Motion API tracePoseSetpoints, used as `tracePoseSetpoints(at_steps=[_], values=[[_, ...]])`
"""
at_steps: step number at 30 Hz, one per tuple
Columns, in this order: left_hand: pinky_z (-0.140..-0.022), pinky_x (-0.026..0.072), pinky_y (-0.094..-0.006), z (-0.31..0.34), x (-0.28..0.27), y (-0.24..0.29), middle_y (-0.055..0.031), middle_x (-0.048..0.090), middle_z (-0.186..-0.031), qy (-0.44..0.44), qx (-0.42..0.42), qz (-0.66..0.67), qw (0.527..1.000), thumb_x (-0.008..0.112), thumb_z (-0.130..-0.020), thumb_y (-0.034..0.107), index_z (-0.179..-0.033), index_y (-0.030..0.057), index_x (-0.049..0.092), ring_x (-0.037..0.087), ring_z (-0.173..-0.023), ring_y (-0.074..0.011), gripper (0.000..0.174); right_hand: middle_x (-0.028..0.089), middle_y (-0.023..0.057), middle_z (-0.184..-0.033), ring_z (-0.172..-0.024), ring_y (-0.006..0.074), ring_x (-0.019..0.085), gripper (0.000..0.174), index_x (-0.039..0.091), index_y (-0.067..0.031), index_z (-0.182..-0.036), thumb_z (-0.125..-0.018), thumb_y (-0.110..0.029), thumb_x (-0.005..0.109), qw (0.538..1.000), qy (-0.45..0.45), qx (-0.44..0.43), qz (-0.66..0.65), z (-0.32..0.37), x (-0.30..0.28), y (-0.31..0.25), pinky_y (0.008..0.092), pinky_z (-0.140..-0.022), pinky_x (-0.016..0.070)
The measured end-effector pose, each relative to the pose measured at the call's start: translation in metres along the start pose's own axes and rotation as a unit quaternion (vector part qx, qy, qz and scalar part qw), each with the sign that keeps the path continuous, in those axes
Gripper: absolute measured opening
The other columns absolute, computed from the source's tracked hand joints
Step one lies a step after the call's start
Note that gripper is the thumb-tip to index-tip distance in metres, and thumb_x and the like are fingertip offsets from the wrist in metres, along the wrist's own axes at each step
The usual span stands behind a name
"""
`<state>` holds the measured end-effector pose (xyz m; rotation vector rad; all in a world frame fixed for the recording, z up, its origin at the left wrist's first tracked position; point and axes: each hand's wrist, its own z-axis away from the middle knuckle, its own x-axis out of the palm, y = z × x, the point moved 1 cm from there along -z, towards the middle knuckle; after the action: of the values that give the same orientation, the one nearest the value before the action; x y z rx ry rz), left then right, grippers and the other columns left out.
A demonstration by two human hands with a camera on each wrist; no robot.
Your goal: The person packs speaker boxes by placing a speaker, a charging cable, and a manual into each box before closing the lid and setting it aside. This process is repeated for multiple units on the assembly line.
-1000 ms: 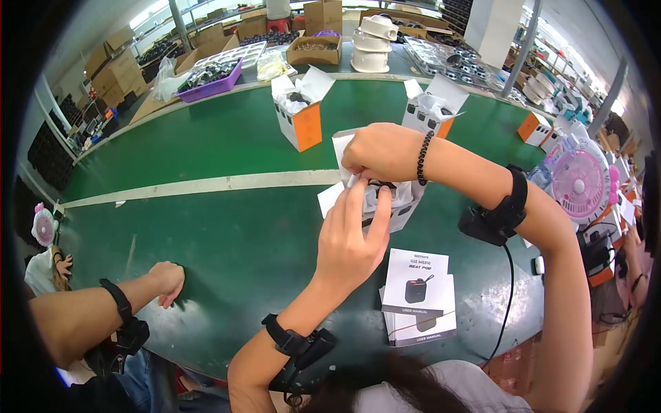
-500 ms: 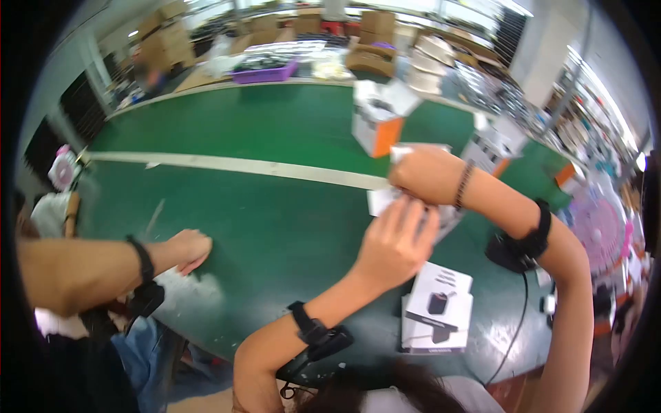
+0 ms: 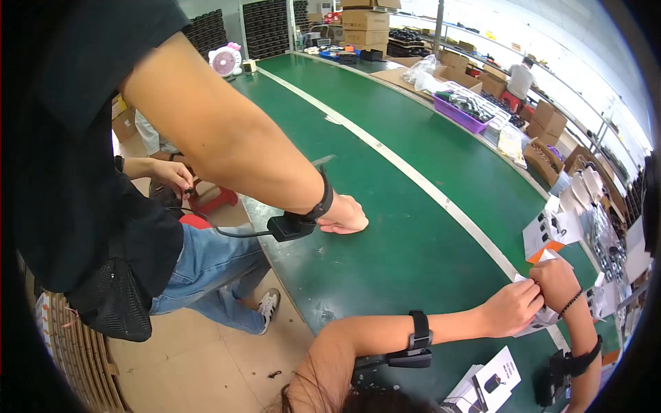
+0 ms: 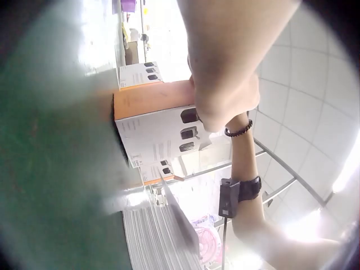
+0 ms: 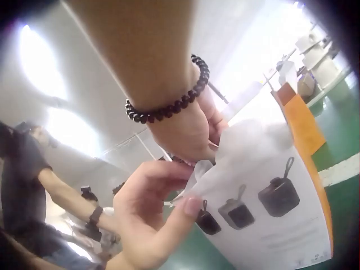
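Observation:
A white and orange box (image 4: pixel 160 132) stands on the green table, with printed black speakers on its side (image 5: pixel 270 225). At its open top my left hand (image 3: pixel 511 311) pinches the near edge, thumb outside and fingers bent over it (image 5: pixel 149 216). My right hand (image 3: pixel 556 282), with a dark beaded bracelet, is bent over the same opening (image 5: pixel 185 135); its fingertips are mostly hidden, so what it holds cannot be told. Thin white wrapping (image 5: pixel 247 143) sticks up beside the right fingers. A stack of user manuals (image 3: pixel 497 380) lies close to the box (image 4: pixel 157 239).
Another open box (image 3: pixel 547 234) stands farther back, with one more (image 3: pixel 602 299) at the right. At the left, a person in black leans one hand (image 3: pixel 344 215) on the table (image 3: pixel 385 255). A purple tray (image 3: pixel 460 113) and cartons line the far side.
The head view has swung left, so the box and both hands now appear at the lower right. Both hands remain at the box opening, and the neighbouring person's hand still rests on the table.

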<state>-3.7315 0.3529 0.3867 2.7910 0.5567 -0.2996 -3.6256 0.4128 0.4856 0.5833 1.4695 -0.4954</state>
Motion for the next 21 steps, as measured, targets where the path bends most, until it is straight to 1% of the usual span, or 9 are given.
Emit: tracePoseSetpoints(at_steps=[6,9,11,12,14,15,17,19,21], values=[[-0.061,0.0459,-0.0369,-0.004,-0.004,-0.005,-0.0099,0.053,-0.075,0.002,0.025,0.041,0.999,0.068,-0.066,0.008,-0.076,0.0031,0.055,0.052,-0.072,-0.0264,0.017,0.063,0.0116,-0.074,-0.074,0.0329,0.062,0.010,0.064,-0.0071,-0.074,-0.067,-0.014,0.068,0.999,0.003,-0.026,0.046,-0.001,-0.007,-0.019,0.0426,-0.068,0.0497],[-0.063,0.0448,-0.0364,-0.012,-0.023,-0.016,-0.0103,0.053,-0.078,0.102,0.030,0.050,0.993,0.065,-0.067,0.006,-0.081,0.0046,0.055,0.053,-0.075,-0.0270,0.017,0.063,0.0114,-0.074,-0.074,0.0327,0.062,0.011,0.064,-0.0071,-0.075,-0.067,-0.013,0.068,0.997,0.003,-0.009,0.079,0.011,-0.018,-0.019,0.0424,-0.068,0.0497],[-0.069,0.0447,-0.0354,-0.023,-0.039,-0.023,-0.0114,0.054,-0.084,0.202,-0.017,0.019,0.979,0.064,-0.070,0.005,-0.088,0.0045,0.054,0.055,-0.080,-0.0263,0.020,0.063,0.0113,-0.075,-0.074,0.0326,0.062,0.011,0.064,-0.0071,-0.075,-0.067,-0.013,0.068,0.996,-0.001,0.013,0.088,0.019,-0.017,-0.013,0.0424,-0.068,0.0497],[-0.073,0.0449,-0.0363,-0.020,-0.035,-0.033,-0.0108,0.055,-0.088,0.206,-0.139,0.064,0.966,0.062,-0.075,0.008,-0.094,0.0047,0.054,0.055,-0.082,-0.0254,0.020,0.063,0.0113,-0.075,-0.075,0.0324,0.062,0.012,0.064,-0.0072,-0.076,-0.067,-0.014,0.068,0.998,0.017,-0.007,0.057,0.018,-0.007,-0.006,0.0424,-0.069,0.0496],[-0.080,0.0449,-0.0377,0.010,-0.002,-0.081,-0.0094,0.058,-0.098,0.146,-0.350,0.264,0.887,0.055,-0.085,0.016,-0.107,0.0041,0.054,0.057,-0.090,-0.0239,0.025,0.063,0.0119,-0.077,-0.077,0.0326,0.062,0.012,0.064,-0.0072,-0.078,-0.068,-0.015,0.067,0.999,0.032,-0.017,0.016,0.024,0.004,0.009,0.0428,-0.069,0.0496],[-0.084,0.0447,-0.0382,0.026,0.019,-0.100,-0.0087,0.060,-0.104,0.077,-0.432,0.406,0.802,0.051,-0.090,0.022,-0.115,0.0033,0.053,0.057,-0.096,-0.0234,0.031,0.063,0.0126,-0.078,-0.077,0.0329,0.062,0.012,0.064,-0.0071,-0.079,-0.069,-0.015,0.066,1.000,0.028,-0.008,0.005,0.025,0.006,0.010,0.0432,-0.070,0.0496],[-0.091,0.0423,-0.0374,0.026,0.011,-0.082,-0.0074,0.061,-0.116,0.011,-0.498,0.616,0.610,0.042,-0.096,0.029,-0.126,0.0040,0.052,0.056,-0.107,-0.0211,0.040,0.064,0.0149,-0.079,-0.077,0.0346,0.063,0.013,0.065,-0.0074,-0.082,-0.072,-0.015,0.065,0.999,0.040,-0.005,0.018,0.025,0.014,0.014,0.0451,-0.069,0.0499],[-0.096,0.0394,-0.0353,0.036,0.020,-0.078,-0.0067,0.060,-0.122,-0.094,-0.500,0.616,0.602,0.038,-0.098,0.028,-0.128,0.0054,0.053,0.053,-0.115,-0.0182,0.040,0.066,0.0171,-0.076,-0.074,0.0360,0.065,0.013,0.069,-0.0067,-0.080,-0.073,-0.017,0.067,0.998,0.054,0.013,0.032,0.019,0.017,0.010,0.0448,-0.067,0.0513],[-0.095,0.0389,-0.0353,0.030,0.017,-0.063,-0.0042,0.062,-0.118,-0.132,-0.479,0.540,0.680,0.038,-0.099,0.027,-0.123,0.0072,0.057,0.054,-0.112,-0.0165,0.037,0.064,0.0129,-0.076,-0.073,0.0328,0.063,0.010,0.065,-0.0055,-0.076,-0.071,-0.014,0.066,0.999,0.017,0.022,0.045,0.018,0.012,0.006,0.0420,-0.066,0.0506]])
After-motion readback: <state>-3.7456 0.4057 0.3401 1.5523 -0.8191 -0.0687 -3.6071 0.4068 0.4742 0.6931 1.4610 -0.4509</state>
